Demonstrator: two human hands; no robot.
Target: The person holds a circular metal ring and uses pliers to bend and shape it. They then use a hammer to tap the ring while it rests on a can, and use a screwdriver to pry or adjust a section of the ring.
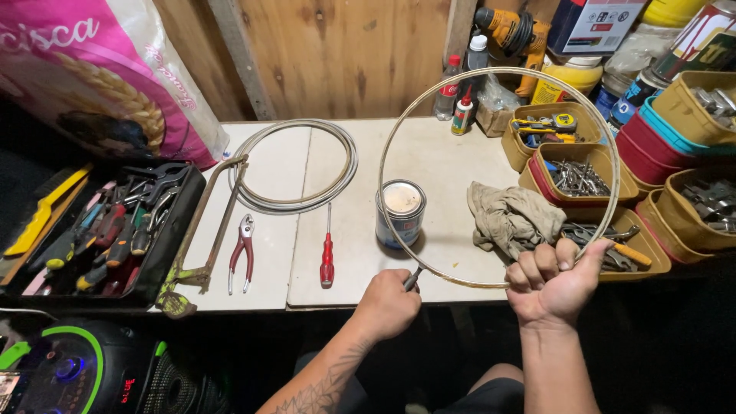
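A thin pale cable loop (491, 77) stands as one big hoop in the right half of the frame, arching up over the can and rag and closing low at the front edge of the surface (452, 149). The right hand (550, 282) is fisted around the hoop at lower right. The left hand (387, 305) is curled shut on a small tool (414, 277) whose tip meets the hoop at lower centre; what kind of tool it is cannot be made out.

The bent cable looks springy: if either grip loosens, it could whip open and strike the open paint can (401, 212) just inside the hoop, tipping it toward the crumpled rag (512, 217). A slip of the tool could also catch the left fingers.

A second cable coil (299, 165) lies flat at centre left, with pliers (243, 251) and a red screwdriver (327, 257) below it.
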